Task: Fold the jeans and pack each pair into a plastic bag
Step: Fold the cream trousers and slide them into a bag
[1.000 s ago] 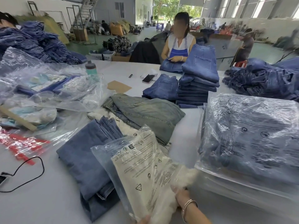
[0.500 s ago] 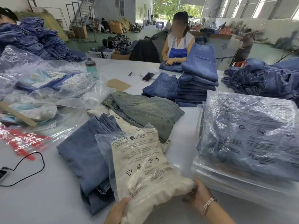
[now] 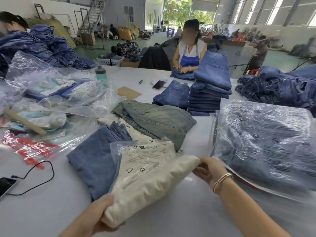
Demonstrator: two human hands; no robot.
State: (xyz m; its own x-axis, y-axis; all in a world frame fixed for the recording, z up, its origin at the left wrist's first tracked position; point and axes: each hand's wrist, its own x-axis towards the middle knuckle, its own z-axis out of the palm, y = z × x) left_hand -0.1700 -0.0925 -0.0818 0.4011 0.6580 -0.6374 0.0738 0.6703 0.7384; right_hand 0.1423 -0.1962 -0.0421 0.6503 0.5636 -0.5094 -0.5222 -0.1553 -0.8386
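1. Your left hand (image 3: 100, 212) is wrapped round the near end of the cream jeans (image 3: 150, 189), and your right hand (image 3: 209, 169) pinches their far right corner. They're partway inside a printed plastic bag (image 3: 145, 156), with the near end sticking out.
2. Right behind and left of that bundle, touching it, there's a folded blue pair (image 3: 95, 154). A faded grey-green pair (image 3: 157, 120) lies just behind that.
3. To the right of your bundle sits a stack of bagged jeans (image 3: 266, 144), really close to your right hand.
4. Further back from the bundle is a tall stack of folded blue jeans (image 3: 210, 89), with a phone (image 3: 158, 84) and a brown card (image 3: 129, 92) to its left.
5. Well left of the bundle: a heap of loose clear bags (image 3: 56, 93), red printed strips (image 3: 30, 147), and a black cable (image 3: 41, 178) running to another phone (image 3: 6, 185) at the edge.
6. Everything's on a pale grey table (image 3: 196, 211). Across it a person in a blue apron (image 3: 189, 55) handles denim; behind them there's a big warehouse hall with an open doorway.
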